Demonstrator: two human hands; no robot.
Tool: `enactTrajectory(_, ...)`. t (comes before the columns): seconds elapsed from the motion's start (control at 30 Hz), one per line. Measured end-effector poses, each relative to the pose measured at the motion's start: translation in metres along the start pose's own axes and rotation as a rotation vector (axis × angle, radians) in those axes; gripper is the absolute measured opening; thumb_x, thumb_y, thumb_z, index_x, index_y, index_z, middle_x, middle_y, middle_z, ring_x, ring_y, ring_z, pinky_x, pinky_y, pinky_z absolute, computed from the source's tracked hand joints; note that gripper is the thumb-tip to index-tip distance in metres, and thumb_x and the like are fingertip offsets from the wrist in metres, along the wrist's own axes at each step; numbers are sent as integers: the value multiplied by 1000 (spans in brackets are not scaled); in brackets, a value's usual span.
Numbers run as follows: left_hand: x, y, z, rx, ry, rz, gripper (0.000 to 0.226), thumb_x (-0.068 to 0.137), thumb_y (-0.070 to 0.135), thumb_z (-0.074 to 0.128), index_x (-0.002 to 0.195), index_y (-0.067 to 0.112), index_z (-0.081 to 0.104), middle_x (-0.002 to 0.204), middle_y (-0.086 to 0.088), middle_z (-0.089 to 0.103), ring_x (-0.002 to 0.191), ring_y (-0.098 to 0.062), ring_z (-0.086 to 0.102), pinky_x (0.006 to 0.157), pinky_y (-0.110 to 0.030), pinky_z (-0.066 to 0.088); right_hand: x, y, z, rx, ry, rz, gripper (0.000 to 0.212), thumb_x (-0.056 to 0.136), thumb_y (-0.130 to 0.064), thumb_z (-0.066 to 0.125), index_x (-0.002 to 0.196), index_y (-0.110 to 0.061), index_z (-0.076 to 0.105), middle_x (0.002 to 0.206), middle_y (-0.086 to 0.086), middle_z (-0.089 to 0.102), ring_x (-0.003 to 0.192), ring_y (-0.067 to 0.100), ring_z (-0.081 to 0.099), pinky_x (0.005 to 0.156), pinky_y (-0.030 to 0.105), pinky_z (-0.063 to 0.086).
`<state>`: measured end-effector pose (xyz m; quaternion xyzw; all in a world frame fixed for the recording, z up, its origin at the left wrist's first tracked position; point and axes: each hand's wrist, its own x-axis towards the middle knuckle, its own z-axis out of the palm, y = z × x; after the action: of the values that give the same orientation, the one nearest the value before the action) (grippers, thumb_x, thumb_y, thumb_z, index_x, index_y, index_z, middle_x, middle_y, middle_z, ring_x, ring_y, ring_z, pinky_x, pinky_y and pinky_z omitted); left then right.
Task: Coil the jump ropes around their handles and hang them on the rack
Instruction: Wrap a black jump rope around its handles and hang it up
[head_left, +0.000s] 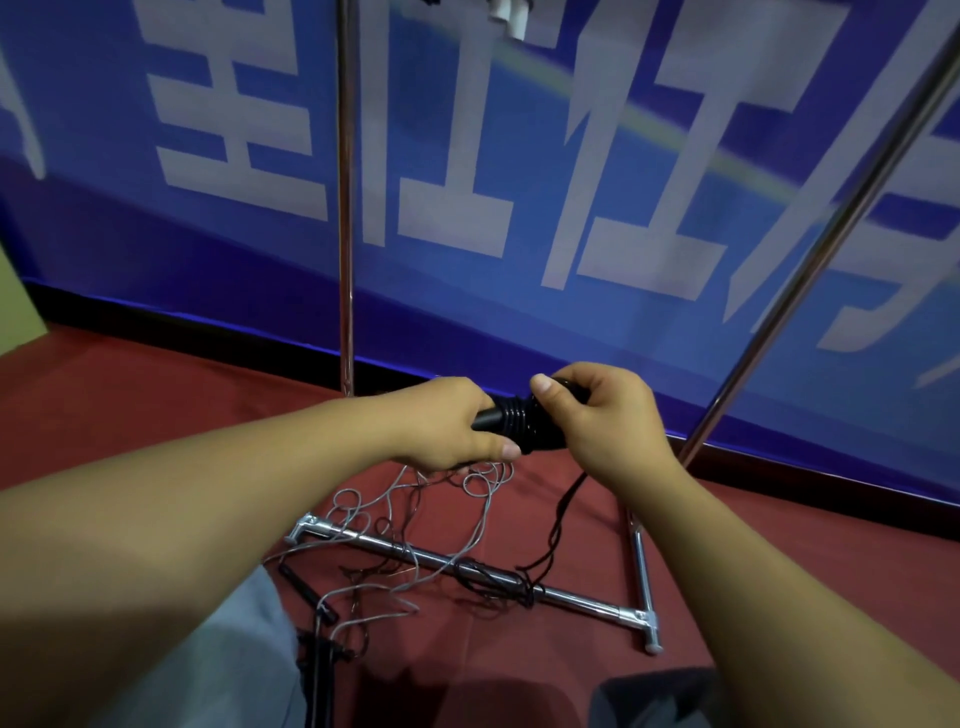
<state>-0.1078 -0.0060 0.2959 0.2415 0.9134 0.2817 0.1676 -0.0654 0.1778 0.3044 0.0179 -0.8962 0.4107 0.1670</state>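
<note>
Both hands hold a pair of black jump-rope handles (511, 422) in front of me, with several turns of black rope wound round their middle. My left hand (445, 425) grips the left end of the handles. My right hand (597, 415) grips the right end, thumb on top. The loose black rope (558, 525) hangs from under my right hand down to the floor. The rack's two steel uprights (345, 208) (810, 260) rise behind my hands. Its base bar (457, 561) lies on the floor below them.
A tangle of grey rope (395, 519) and more black rope lies over the rack's base bar on the red carpet (130, 395). Other black handles (306, 590) lie near my knee. A blue banner wall (519, 182) stands close behind the rack.
</note>
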Motion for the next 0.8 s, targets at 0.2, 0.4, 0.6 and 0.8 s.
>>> enactTrajectory(0.2,-4,11,-1,297,97,73,37,88,58,65,77,23,55,65,3,58,56,-15,53,56,-31,42,-3,0,-4,-63,30,0,23,93,-37,67,75,-24,70,69,-6,68,65,4,59,57,17,41)
enactTrajectory(0.4,-12,15,-6,519,142,164,37,88,65,59,79,31,46,69,8,55,62,-9,51,55,-30,35,-3,2,-10,4,21,27,15,88,-34,74,74,-30,71,82,-8,69,79,6,63,71,23,47)
enactTrajectory(0.6,-16,8,-4,623,185,266,38,86,69,56,90,32,50,68,10,51,67,-15,50,59,-31,34,-4,-2,-18,323,-164,185,7,81,-16,82,81,-15,75,71,-1,73,67,12,68,69,26,55)
enactTrajectory(0.8,-23,12,-3,632,264,375,48,82,73,54,99,29,58,77,6,64,75,-19,60,60,-32,30,-1,-4,-19,537,-213,344,7,83,-8,75,82,-14,71,64,-1,67,57,11,61,59,25,51)
